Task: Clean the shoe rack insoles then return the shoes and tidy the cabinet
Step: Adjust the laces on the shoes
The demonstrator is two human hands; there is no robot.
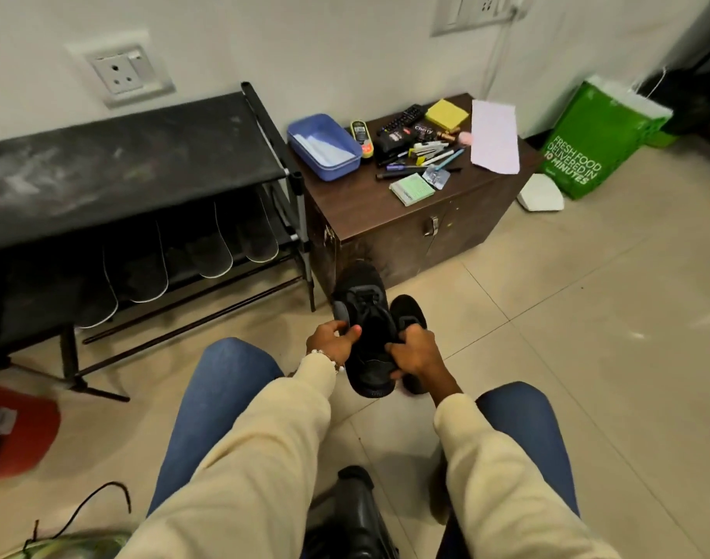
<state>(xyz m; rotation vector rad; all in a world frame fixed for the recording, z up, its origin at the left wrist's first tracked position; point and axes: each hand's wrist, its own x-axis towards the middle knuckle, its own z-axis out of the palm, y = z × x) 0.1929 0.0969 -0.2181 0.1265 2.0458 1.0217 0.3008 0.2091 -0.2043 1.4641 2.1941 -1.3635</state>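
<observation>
A black shoe (363, 304) is lifted above the floor tiles in front of me. My left hand (332, 340) pinches its left side near the laces. My right hand (416, 353) grips its right side and heel opening. A second black shoe (408, 308) sits just right of it, partly hidden behind my right hand; whether that hand also holds it is unclear. The black shoe rack (135, 163) stands at the left with several dark insoles (208, 252) lined up on its lower shelf. The brown cabinet (410, 223) stands right of the rack.
The cabinet top holds a blue tray (323, 145), a remote, pens, sticky notes (446, 113) and a sheet of paper (494, 135). A green bag (595, 143) leans on the wall at right. A red object (19, 429) lies at the far left. A black item (353, 514) sits between my knees.
</observation>
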